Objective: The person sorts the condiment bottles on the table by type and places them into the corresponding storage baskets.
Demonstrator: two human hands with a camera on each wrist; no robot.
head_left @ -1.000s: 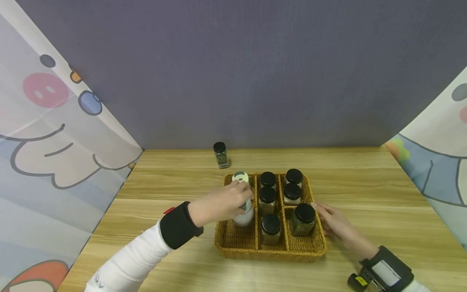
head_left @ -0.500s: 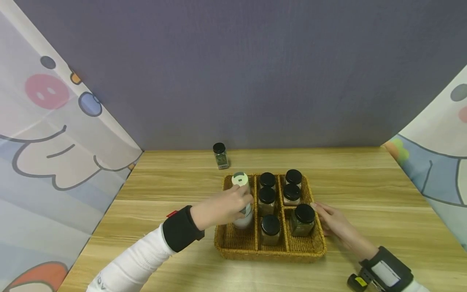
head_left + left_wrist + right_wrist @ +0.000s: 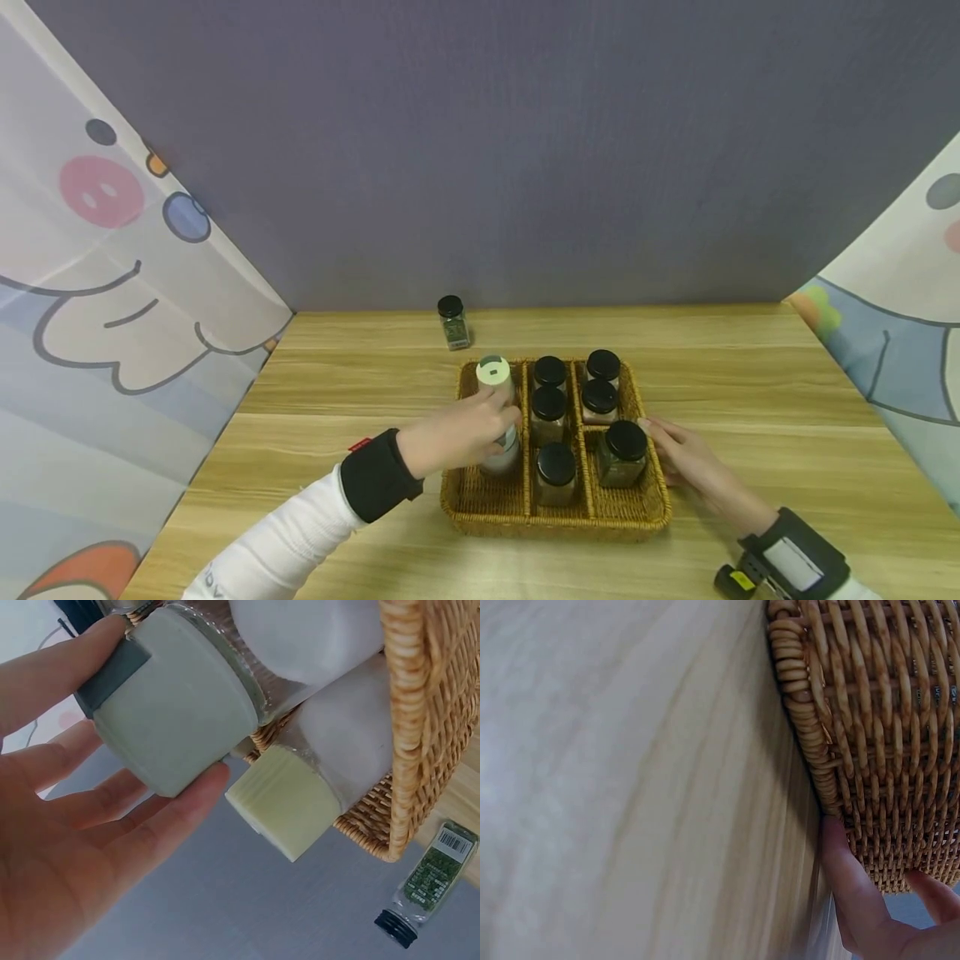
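Observation:
In the left compartment of the wicker basket (image 3: 555,523), my left hand (image 3: 461,432) grips a seasoning jar (image 3: 501,461) by its grey-green flip lid (image 3: 176,705). The thumb lies by the dark tab and the fingers lie along the lid's other side. A second jar with a pale yellow-green lid (image 3: 492,372) stands just behind it, and white contents show through both. Against the basket's right side rests my right hand (image 3: 693,462). Its fairly straight fingers (image 3: 855,889) touch the woven outer wall (image 3: 885,750), one of them low near the base.
Several black-lidded jars fill the other compartments, among them a front middle jar (image 3: 556,473) and a square right jar (image 3: 623,454). A small herb bottle (image 3: 453,323) stands on the wooden table (image 3: 360,350) behind the basket. A grey wall (image 3: 540,150) rises at the back.
My left hand and the jar it grips have shifted slightly down in the head view, uncovering more of the pale lid behind. The right hand stays against the basket.

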